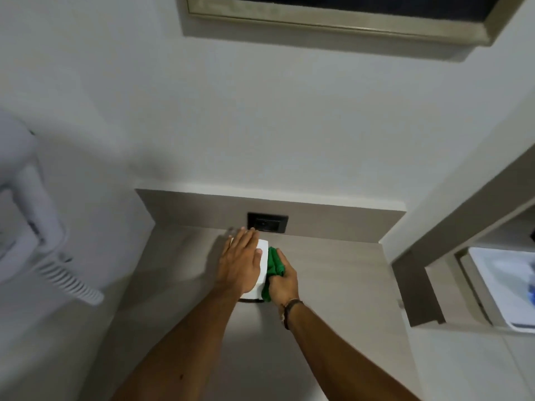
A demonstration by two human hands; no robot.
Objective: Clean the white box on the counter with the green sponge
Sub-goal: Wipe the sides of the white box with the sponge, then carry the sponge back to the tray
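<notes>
A white box point(262, 267) stands on the grey counter point(333, 273) near the back wall. My left hand point(240, 260) lies flat on top of the box, fingers spread, covering most of its top. My right hand point(283, 283) is closed around the green sponge point(273, 264), which looks like a bunched soft cloth. The sponge is pressed against the right side of the box. A bracelet sits on my right wrist.
A black wall socket point(267, 222) is set in the backsplash just behind the box. A white hair dryer with a coiled cord point(37, 227) hangs on the left wall. A framed mirror point(347, 15) hangs above. A white tray point(503, 285) lies on a shelf at right.
</notes>
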